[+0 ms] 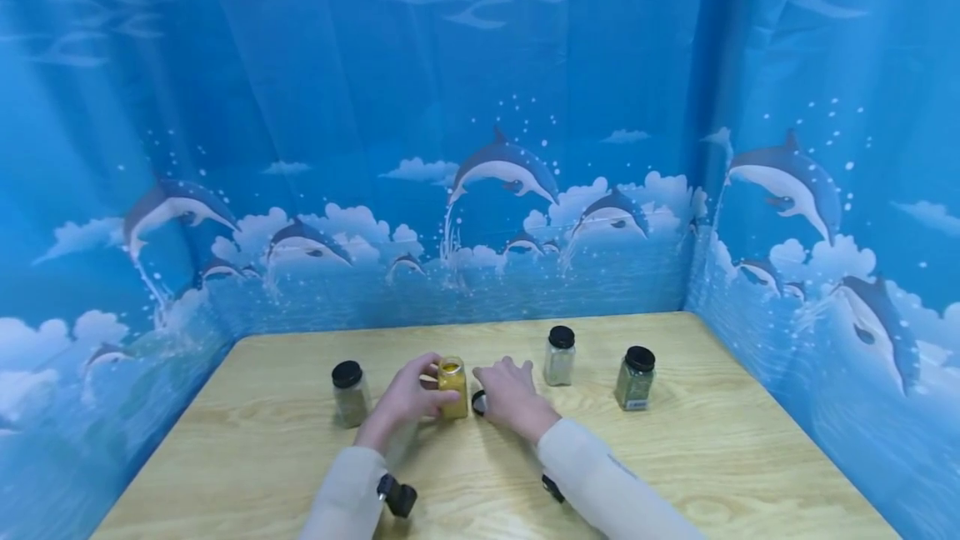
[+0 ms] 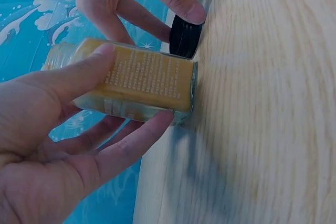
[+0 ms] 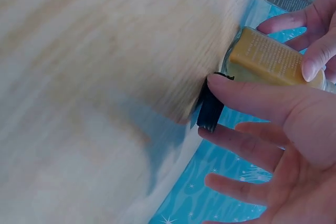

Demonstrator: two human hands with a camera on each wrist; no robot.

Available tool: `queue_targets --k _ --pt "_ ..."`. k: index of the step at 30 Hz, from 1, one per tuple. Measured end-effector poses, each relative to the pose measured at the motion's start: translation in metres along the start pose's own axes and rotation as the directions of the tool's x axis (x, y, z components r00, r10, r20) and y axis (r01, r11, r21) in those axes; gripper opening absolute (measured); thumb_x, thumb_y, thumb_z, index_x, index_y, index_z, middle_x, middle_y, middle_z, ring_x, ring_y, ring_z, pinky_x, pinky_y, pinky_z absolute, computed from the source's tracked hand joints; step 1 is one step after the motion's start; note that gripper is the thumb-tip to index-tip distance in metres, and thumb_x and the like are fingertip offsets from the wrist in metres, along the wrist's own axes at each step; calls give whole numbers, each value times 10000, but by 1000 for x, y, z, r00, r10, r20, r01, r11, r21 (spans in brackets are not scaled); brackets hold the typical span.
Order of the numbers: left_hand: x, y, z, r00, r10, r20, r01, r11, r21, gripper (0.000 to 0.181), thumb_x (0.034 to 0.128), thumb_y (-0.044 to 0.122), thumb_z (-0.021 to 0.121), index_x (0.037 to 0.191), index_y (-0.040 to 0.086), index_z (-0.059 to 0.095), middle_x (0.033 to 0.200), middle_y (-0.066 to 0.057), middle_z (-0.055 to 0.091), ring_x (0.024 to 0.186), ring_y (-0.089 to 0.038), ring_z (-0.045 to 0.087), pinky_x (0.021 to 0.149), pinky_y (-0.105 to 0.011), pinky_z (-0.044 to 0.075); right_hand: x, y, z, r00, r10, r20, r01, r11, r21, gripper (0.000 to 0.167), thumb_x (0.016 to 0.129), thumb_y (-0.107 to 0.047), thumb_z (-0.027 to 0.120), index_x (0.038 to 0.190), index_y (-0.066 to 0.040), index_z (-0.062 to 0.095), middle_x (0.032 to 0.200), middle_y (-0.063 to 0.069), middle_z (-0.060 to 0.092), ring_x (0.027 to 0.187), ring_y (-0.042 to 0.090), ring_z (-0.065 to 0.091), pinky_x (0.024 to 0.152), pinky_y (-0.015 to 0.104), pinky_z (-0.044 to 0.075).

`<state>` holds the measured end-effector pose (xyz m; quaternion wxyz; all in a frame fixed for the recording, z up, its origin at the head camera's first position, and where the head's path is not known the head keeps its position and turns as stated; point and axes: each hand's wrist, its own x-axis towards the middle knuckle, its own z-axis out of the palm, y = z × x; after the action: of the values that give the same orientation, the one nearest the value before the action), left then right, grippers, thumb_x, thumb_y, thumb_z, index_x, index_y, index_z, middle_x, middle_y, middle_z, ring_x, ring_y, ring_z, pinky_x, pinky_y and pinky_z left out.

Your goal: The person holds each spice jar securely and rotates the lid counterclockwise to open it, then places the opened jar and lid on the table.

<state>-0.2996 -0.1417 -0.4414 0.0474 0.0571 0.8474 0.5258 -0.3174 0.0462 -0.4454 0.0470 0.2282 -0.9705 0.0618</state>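
An uncapped glass spice jar (image 1: 453, 394) of yellow powder stands upright on the table, its mouth bare. My left hand (image 1: 411, 394) holds it from the left, thumb on the near face and fingers around the other side, as the left wrist view shows. Just right of the jar, my right hand (image 1: 513, 397) pinches a black lid (image 3: 211, 106) between thumb and a finger. That lid is at the tabletop, tipped with its hollow side partly showing in the head view. The lid and the jar's base are close together.
A capped jar (image 1: 350, 397) stands left of my left hand. Beyond my right hand stand a capped jar of pale contents (image 1: 559, 361) and a capped jar of green flakes (image 1: 635, 382). A dolphin-print curtain (image 1: 480, 140) borders the wooden table (image 1: 720, 457) behind and on the sides.
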Motion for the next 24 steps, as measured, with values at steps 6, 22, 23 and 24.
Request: queue_targets --k 6,22,23,24 --pt "2 -2 -6 1000 1 -26 0 1000 17 453 846 67 830 1251 65 627 1229 -227 640 1091 -367 700 718 -390 662 7 -3 0 1000 4 4 -4 998 -59 565 674 -184 939 1186 -150 704 1034 74 761 1044 331 681 1035 779 423" --pt "10 -1 -17 998 -35 -47 36 999 37 616 862 79 816 1404 8 532 1343 -285 597 1157 -430 662 763 -420 662 16 -12 2 999 30 20 -29 997 -69 574 698 -274 948 1211 -160 716 1097 83 763 1080 337 682 1054 767 420" --pt "10 -1 -17 998 -36 -48 38 999 37 631 859 79 817 1414 7 525 1347 -285 596 1155 -424 662 765 -417 662 16 -12 2 999 29 20 -28 997 -67 584 703 -273 946 1227 -162 713 1111 85 763 1089 340 681 1054 769 419" --pt "11 -2 -16 998 -41 -51 43 999 34 648 855 78 821 1423 6 518 1353 -284 594 1156 -420 662 768 -414 661 16 -12 2 999 29 23 -27 998 -64 593 708 -276 943 1241 -164 709 1124 87 762 1098 344 679 1054 770 419"
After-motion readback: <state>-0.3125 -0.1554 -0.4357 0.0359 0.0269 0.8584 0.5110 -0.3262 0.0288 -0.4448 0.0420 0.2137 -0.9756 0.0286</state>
